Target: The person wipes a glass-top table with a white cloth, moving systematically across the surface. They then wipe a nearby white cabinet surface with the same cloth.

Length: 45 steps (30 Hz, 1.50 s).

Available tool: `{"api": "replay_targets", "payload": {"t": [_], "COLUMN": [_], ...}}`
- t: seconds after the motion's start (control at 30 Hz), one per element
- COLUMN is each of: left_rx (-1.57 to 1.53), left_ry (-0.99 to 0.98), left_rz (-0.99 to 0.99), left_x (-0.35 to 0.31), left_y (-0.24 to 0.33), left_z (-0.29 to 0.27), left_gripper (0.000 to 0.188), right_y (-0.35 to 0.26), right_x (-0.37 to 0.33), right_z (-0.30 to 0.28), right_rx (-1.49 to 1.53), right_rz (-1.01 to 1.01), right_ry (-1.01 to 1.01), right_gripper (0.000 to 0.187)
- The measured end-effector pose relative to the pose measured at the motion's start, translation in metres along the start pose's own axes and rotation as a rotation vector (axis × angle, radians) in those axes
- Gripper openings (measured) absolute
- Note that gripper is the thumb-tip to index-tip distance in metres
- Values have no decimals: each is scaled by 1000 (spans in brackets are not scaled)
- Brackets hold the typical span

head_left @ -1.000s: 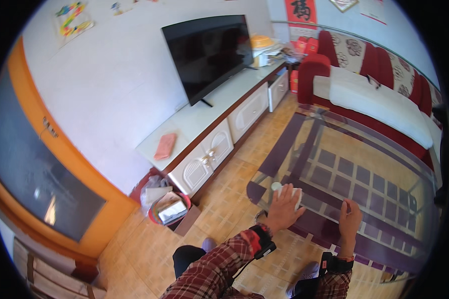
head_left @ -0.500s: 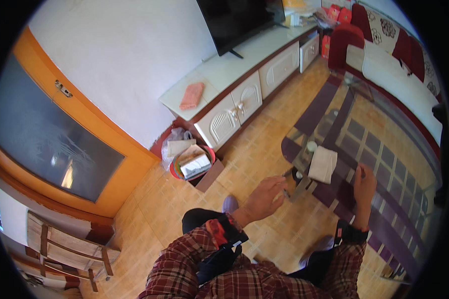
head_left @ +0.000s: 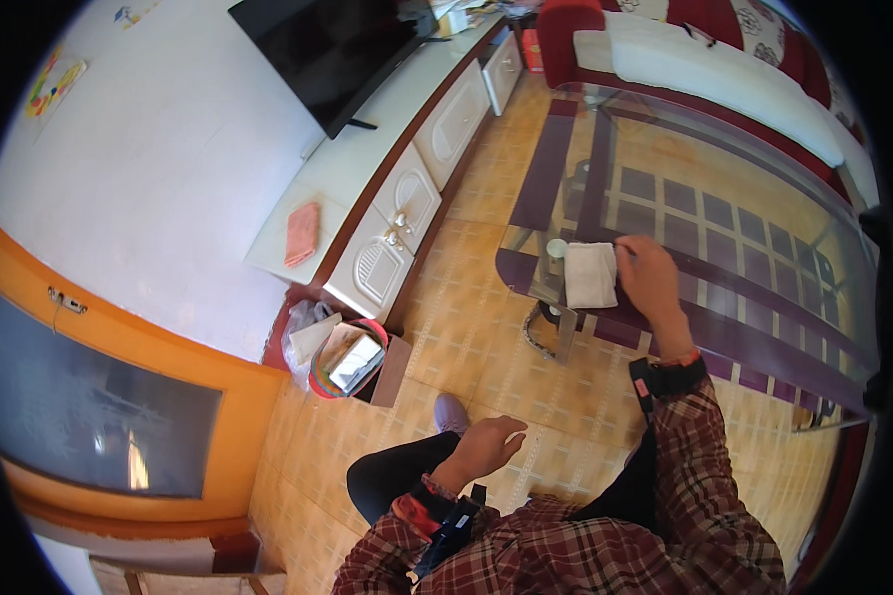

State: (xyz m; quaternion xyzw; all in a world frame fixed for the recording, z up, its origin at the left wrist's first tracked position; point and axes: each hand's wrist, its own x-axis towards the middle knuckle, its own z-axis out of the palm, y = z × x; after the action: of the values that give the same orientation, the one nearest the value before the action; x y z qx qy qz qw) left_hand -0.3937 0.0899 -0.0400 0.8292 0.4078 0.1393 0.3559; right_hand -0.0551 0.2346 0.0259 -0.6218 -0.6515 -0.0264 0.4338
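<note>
A folded off-white cloth (head_left: pixel 590 277) lies flat near the left end of the glass coffee table (head_left: pixel 700 289). My right hand (head_left: pixel 652 282) reaches over the tabletop, its bent fingers closed at the cloth's upper right edge; the fingertips are partly hidden. Beside the cloth's left edge sits a small round pale object (head_left: pixel 557 248), its kind unclear. My left hand (head_left: pixel 486 448) hangs above the tiled floor in front of my body, fingers loosely stretched and nothing in them.
A red-rimmed basin (head_left: pixel 315 383) holding boxes and papers stands on the floor beside a brown box (head_left: pixel 395 372). The long white cabinet (head_left: pixel 369 266) carries a television (head_left: pixel 327 59) and a folded pink towel (head_left: pixel 303 234). A sofa (head_left: pixel 709 61) lies beyond the table.
My right hand has come to the cloth's right edge. My left hand has moved back from the table toward my body. The whole view has shifted rightward.
</note>
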Motion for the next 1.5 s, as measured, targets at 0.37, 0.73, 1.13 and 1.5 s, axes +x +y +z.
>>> {"api": "replay_targets", "payload": {"t": [0.37, 0.73, 1.13, 1.5], "left_rx": [-41, -29, 70, 74], "left_ry": [-79, -101, -114, -15], "left_rz": [-5, 256, 233, 178], "left_x": [-10, 63, 74, 87], "left_y": [3, 32, 18, 3], "left_z": [-11, -31, -37, -36], "left_gripper": [24, 28, 31, 31], "right_y": [-34, -31, -13, 85], "right_x": [-36, -29, 75, 224], "right_z": [24, 45, 153, 215], "right_rx": [-64, -247, -254, -372], "right_rz": [-194, -168, -320, -181], "right_ry": [-109, -286, -488, -543], "right_gripper": [33, 54, 60, 65]}}
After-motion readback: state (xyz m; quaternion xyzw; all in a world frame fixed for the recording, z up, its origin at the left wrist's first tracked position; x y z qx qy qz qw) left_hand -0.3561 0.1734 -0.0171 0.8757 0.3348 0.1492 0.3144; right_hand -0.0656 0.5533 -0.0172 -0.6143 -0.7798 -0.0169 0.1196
